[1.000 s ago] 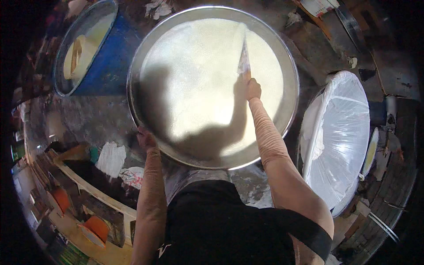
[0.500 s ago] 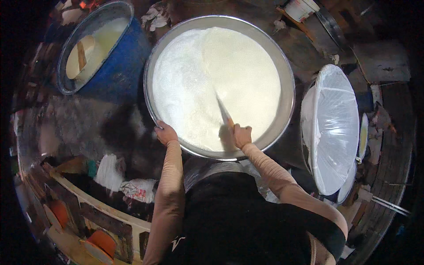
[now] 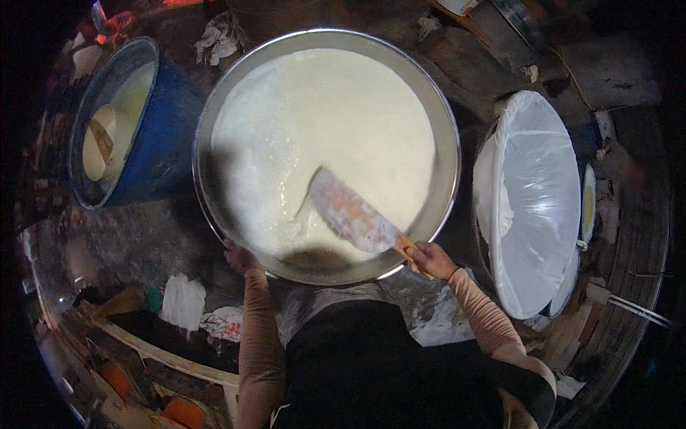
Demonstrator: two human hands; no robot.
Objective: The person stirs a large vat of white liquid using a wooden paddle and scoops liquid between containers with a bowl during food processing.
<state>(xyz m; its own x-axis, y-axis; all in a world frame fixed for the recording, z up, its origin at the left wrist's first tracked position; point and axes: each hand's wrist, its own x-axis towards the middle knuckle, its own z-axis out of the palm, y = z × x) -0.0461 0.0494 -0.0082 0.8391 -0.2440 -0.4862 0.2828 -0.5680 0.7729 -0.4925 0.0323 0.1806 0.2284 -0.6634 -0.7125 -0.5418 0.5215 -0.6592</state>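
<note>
The right hand (image 3: pixel 431 259) is clamping its fingers on the knife (image 3: pixel 350 211), which is slanting over the pan (image 3: pixel 441 179) and its pale contents (image 3: pixel 357 107). The left hand (image 3: pixel 241 258) is resting at the pan's rim; I cannot tell its fingers' state.

Dark grey stained floor (image 3: pixel 143 236), dimly lit.

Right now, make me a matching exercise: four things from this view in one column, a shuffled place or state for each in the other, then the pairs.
1. Right hand
2. Left hand
3. Blue tub
4. Plastic sheeting

A. Stands left of the metal basin
B. Grips a wooden handle
C. Spread out right of the basin
D. At the basin's near-left rim

Pairs: 1-B; 2-D; 3-A; 4-C
</note>
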